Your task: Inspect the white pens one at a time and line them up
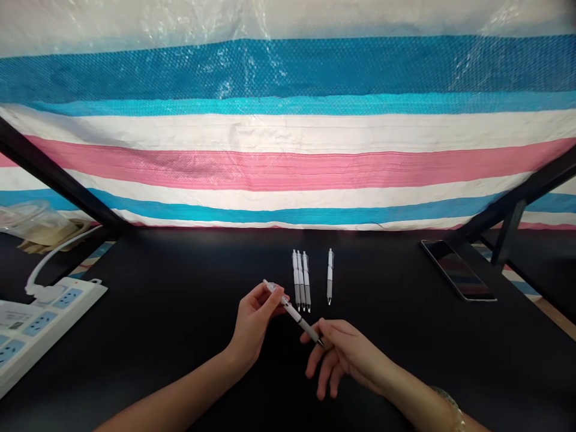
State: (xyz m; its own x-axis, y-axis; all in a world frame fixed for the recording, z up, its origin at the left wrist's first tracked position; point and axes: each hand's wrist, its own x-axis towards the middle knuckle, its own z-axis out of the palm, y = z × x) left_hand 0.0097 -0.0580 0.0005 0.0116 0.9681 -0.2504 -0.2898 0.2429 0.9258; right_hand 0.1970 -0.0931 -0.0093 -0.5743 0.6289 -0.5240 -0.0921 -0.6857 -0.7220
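My left hand [254, 315] is closed around the clip end of a white pen [292, 312] with a grey grip. The pen slants down to the right, its metal tip reaching my right hand [339, 351]. The fingers of that hand are loosely spread beside the grip and tip; whether they touch the pen I cannot tell. Beyond my hands, several similar pens lie on the black table: a group [301, 279] side by side, and a single pen [330, 276] apart to the right. Their tips point toward me.
At the left edge lies a white power strip [49, 318] with a plug and cable in it. A dark phone [458, 270] rests at the right. Behind the table [202, 258] hangs a striped plastic sheet [288, 168], with black frame bars [67, 180] at both sides.
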